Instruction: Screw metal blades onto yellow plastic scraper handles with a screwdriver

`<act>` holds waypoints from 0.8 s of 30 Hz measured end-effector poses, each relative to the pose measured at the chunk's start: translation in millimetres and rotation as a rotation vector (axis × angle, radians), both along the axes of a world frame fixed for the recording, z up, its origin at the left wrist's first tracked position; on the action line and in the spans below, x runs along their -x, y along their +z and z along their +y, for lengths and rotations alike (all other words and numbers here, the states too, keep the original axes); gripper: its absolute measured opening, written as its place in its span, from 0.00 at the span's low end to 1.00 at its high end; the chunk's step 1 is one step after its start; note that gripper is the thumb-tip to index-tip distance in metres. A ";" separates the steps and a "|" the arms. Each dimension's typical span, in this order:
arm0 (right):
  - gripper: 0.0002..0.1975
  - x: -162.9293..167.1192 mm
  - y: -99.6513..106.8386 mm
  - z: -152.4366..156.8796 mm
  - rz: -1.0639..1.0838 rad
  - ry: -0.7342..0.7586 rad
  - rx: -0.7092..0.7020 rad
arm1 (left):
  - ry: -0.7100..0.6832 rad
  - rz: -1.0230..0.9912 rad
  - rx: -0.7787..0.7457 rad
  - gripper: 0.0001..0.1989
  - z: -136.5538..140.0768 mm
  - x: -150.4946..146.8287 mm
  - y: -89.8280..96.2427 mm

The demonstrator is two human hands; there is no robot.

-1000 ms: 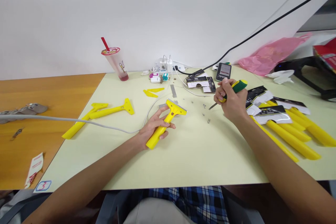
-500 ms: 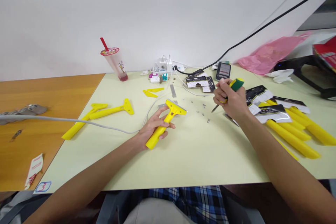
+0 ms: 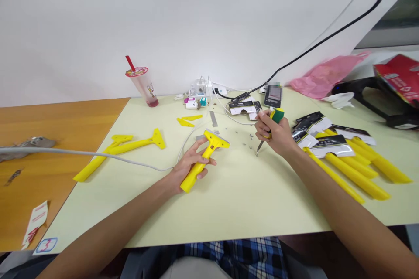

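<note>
My left hand (image 3: 190,163) is closed around the handle of a yellow scraper (image 3: 200,166), whose wide head points away from me with a thin metal edge along it. In my right hand (image 3: 272,133) is a green and yellow screwdriver (image 3: 277,116), tilted, its tip down among the small screws (image 3: 257,154). The tip seems to touch one of them. Several more loose screws lie scattered between the two hands. A flat metal blade (image 3: 214,118) rests beyond the scraper head, near two yellow plastic pieces (image 3: 186,122).
Two yellow scrapers (image 3: 137,143) lie at the left, with a grey cable (image 3: 137,165) crossing over. More yellow handles (image 3: 358,176) and black-and-white packages (image 3: 334,144) pile up at right. A cup with a red straw (image 3: 144,87) stands near the wall, beside a power strip (image 3: 199,89).
My right hand has lowered the screwdriver, bringing its tip down to the screws. The left hand keeps hold of the scraper in nearly the same place. The view has shifted slightly.
</note>
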State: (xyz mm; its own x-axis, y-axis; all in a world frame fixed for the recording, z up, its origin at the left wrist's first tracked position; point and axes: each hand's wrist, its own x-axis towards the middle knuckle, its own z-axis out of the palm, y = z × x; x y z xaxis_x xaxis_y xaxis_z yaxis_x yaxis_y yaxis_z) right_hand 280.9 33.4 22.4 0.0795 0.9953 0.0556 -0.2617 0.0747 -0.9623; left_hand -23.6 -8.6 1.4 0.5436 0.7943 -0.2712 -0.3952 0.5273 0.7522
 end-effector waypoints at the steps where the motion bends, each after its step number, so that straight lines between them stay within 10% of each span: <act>1: 0.24 0.4 2.9 -0.5 0.020 -0.020 -0.013 | 0.008 -0.007 0.006 0.38 0.1 0.0 -0.4; 11: 0.26 18.4 24.3 -7.5 0.241 -0.234 -0.144 | 0.038 -0.020 0.058 0.40 -1.7 1.6 -4.2; 24: 0.20 102.1 55.1 -12.3 0.387 -0.096 -0.265 | -0.001 -0.089 0.149 0.41 -8.2 -2.0 3.5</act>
